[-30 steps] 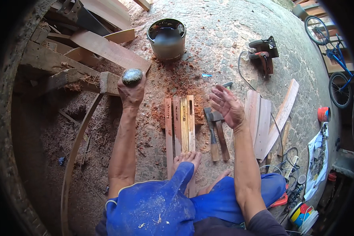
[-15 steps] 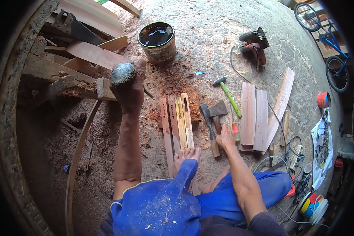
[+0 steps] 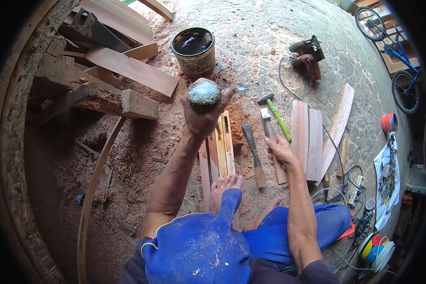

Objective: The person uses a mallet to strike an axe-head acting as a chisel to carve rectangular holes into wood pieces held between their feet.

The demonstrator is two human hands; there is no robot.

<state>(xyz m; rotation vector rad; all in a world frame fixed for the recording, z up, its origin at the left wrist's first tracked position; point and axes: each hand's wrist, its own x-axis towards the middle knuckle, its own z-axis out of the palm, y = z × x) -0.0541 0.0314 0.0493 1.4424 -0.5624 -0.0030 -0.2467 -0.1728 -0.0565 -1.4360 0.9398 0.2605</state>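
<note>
My left hand (image 3: 204,118) is raised over the wood pieces, closed around a tool with a round, pale, frayed end (image 3: 203,92). That end faces up; the rest is hidden below my fist. My right hand (image 3: 283,151) grips the wooden handle of a hatchet (image 3: 268,124), its metal head seen edge-on. Left of it, a chisel (image 3: 254,158) with a wooden handle lies on the ground. My bare foot (image 3: 226,185) presses on narrow wood strips (image 3: 222,142), one with a slot cut near its far end. The left hand covers part of them.
A green-handled hammer (image 3: 276,116) lies beyond my right hand, near curved boards (image 3: 306,137). A bucket of dark liquid (image 3: 193,52) and a circular saw (image 3: 307,59) stand farther off. To the left are timber (image 3: 139,105) and a handsaw (image 3: 94,31); cables (image 3: 345,184) lie at right.
My left hand has moved right with its tool, now in front of the wood strips. The right hand has lifted the hatchet's head off the ground and turned it edge-on.
</note>
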